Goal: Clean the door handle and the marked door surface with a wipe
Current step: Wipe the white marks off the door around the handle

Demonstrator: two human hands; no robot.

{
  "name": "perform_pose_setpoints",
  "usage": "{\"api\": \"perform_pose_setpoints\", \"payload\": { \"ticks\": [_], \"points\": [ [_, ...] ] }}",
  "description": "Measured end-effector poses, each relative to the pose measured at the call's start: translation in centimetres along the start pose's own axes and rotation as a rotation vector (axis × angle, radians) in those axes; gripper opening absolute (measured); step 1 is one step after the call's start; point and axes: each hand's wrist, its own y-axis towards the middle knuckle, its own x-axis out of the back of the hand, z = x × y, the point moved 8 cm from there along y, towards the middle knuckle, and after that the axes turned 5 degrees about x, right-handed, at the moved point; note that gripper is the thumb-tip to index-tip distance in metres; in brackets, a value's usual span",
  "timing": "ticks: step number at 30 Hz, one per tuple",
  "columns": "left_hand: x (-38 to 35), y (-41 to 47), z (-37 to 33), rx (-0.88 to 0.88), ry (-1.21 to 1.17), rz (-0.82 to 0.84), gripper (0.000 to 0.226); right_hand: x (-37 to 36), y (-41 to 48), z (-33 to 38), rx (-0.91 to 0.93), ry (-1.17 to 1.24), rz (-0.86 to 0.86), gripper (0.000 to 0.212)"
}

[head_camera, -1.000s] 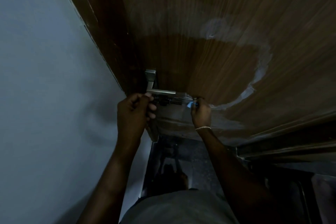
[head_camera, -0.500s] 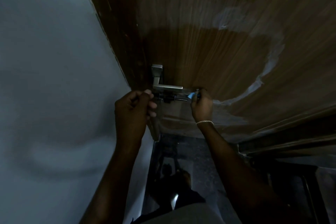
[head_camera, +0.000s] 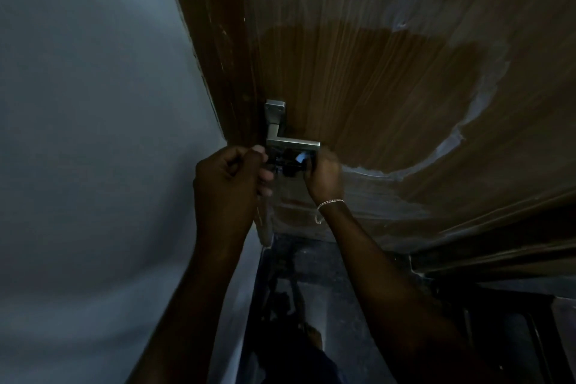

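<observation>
A brushed metal lever handle [head_camera: 293, 143] sticks out from the left edge of a brown wood-grain door [head_camera: 358, 78]. A whitish curved smear [head_camera: 484, 93] rings a darker patch on the door to the handle's right. Just under the lever, both my hands are closed on a small dark object [head_camera: 288, 164] with a pale blue patch; it is too dark to tell what it is. My left hand [head_camera: 227, 181] pinches its left end. My right hand [head_camera: 324, 176], with a thin bracelet on the wrist, grips its right end.
A pale grey wall [head_camera: 93, 134] fills the left side and meets the dark door frame [head_camera: 215, 40]. Glossy dark floor [head_camera: 314, 284] shows between my arms. A dark ledge or panel [head_camera: 498, 252] runs along the lower right.
The view has shifted, so the door and handle sit lower and further right in frame. My two hands have drawn closer together under the lever.
</observation>
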Motion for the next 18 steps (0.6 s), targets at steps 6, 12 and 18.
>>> {"api": "perform_pose_setpoints", "payload": {
  "ticks": [6, 12, 18],
  "points": [
    [0.2, -0.6, -0.4, -0.029, 0.003, -0.006, 0.022, 1.6, -0.4, -1.8, -0.073, 0.029, -0.096, 0.015],
    [0.4, -1.8, 0.2, -0.023, -0.03, 0.0, 0.022, -0.9, 0.4, 0.6, 0.026, -0.027, 0.085, 0.016],
    [1.5, -2.0, 1.3, -0.012, -0.005, -0.055, 0.022, 0.3, 0.0, 0.3, -0.023, -0.028, -0.093, 0.012]
  ]
}}
